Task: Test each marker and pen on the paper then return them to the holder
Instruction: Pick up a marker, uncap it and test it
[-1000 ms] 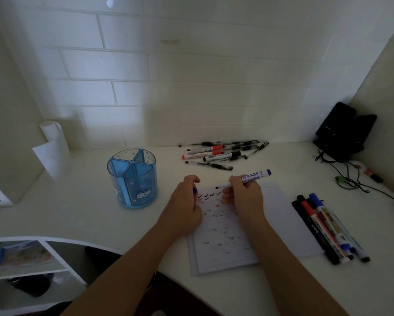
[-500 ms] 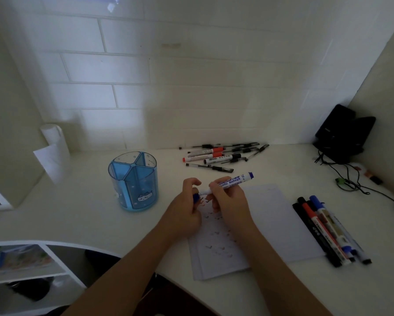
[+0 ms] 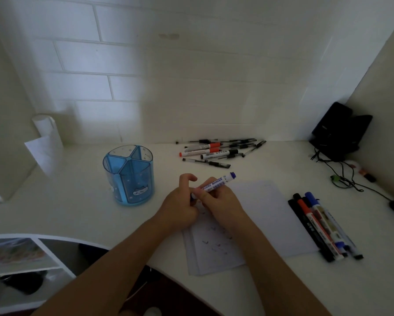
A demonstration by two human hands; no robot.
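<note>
White brick-patterned wall backs a pale table (image 3: 77, 213) in dim light. Both hands meet over the paper (image 3: 264, 208) at centre. The right hand (image 3: 221, 201) grips the blue marker (image 3: 215, 184) by its barrel, and the left hand (image 3: 180, 206) pinches the blue cap (image 3: 192, 197) at its writing end. Recapping looks to be the step in hand. Next the marker needs carrying to the blue holder (image 3: 128, 176) at 10 o'clock and dropping into a compartment. Loose pens (image 3: 216, 152) lie at 12 o'clock, more markers (image 3: 321, 226) at 3. Fingers hide whether the cap is seated, and the paper's marks are too faint to read.
</note>
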